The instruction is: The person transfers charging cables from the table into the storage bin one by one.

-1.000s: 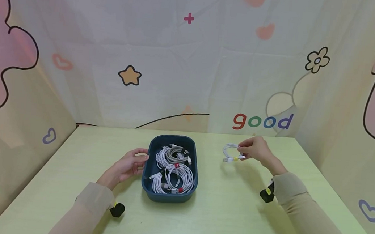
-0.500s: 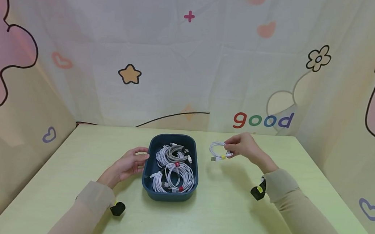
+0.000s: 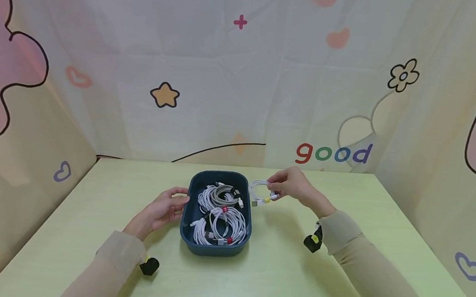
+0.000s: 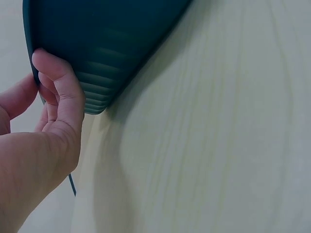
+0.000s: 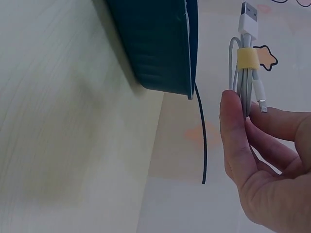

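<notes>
My left hand [image 3: 166, 210] grips the near-left rim of a dark blue plastic bin [image 3: 214, 249], thumb at the edge and fingers against the outer wall [image 4: 107, 58]. Inside the bin lie several coiled white and grey charging cables [image 3: 227, 226], some bound with red or black ties. Just beyond the bin's right rim, my right hand [image 3: 295, 187] pinches a coiled white USB cable [image 3: 258, 189] above the table. A yellow tie [image 5: 248, 58] binds this coil, and its metal USB plug [image 5: 249, 12] points up in the right wrist view.
The bin stands on a pale yellow-green table [image 3: 212, 284]. A printed curtain [image 3: 210, 73] with hearts, a star and the word "good" closes off the back and sides. Each wrist carries a small black camera [image 3: 313, 240].
The right hand has moved left with the coiled USB cable, from well right of the bin to beside its right rim. My left hand and the bin stay put.
</notes>
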Motion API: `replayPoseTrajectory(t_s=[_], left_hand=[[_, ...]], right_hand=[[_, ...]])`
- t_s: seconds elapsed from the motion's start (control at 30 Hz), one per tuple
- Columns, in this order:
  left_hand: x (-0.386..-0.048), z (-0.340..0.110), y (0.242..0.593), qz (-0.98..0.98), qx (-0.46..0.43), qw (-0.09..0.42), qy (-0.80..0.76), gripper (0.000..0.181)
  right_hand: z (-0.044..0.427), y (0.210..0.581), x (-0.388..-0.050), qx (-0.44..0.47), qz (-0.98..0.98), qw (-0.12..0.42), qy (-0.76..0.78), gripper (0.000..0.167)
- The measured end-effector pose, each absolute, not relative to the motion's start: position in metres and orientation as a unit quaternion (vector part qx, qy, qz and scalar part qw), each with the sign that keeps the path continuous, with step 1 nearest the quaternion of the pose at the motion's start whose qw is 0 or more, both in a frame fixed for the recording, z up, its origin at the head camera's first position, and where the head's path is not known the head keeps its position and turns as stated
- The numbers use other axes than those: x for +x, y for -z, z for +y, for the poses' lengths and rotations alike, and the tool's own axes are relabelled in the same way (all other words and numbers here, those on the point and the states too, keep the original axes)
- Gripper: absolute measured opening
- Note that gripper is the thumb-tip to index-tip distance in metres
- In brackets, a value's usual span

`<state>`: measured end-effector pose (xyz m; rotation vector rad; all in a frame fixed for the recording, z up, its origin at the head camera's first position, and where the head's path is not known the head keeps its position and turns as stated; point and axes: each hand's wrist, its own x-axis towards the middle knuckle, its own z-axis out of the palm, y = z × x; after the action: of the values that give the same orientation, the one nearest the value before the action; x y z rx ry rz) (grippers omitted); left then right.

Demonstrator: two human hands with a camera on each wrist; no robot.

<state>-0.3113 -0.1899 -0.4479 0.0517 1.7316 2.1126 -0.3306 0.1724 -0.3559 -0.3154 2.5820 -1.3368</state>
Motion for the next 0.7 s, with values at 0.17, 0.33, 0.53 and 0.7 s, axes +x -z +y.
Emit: replayPoseTrajectory(t_s=[0.17,0.33,0.53,0.7], left_hand=[[-0.31,-0.189,0.449,0.623,0.013,0.197,-0.757,0.045],[-0.31,-0.187,0.45,0.626,0.011,0.193,-0.756,0.044],[-0.31,-0.186,0.451,0.625,0.012,0.192,-0.756,0.048],[-0.31,-0.184,0.45,0.627,0.014,0.191,-0.755,0.049]], right_hand=[[0.16,0.358,-0.336,-0.109,0.868,0.105,0.473,0.025],[0.146,0.363,-0.342,-0.098,0.86,0.102,0.491,0.026],[0.127,0.366,-0.346,-0.082,0.855,0.095,0.503,0.023],[0.112,0.366,-0.346,-0.1,0.854,0.084,0.503,0.024]])
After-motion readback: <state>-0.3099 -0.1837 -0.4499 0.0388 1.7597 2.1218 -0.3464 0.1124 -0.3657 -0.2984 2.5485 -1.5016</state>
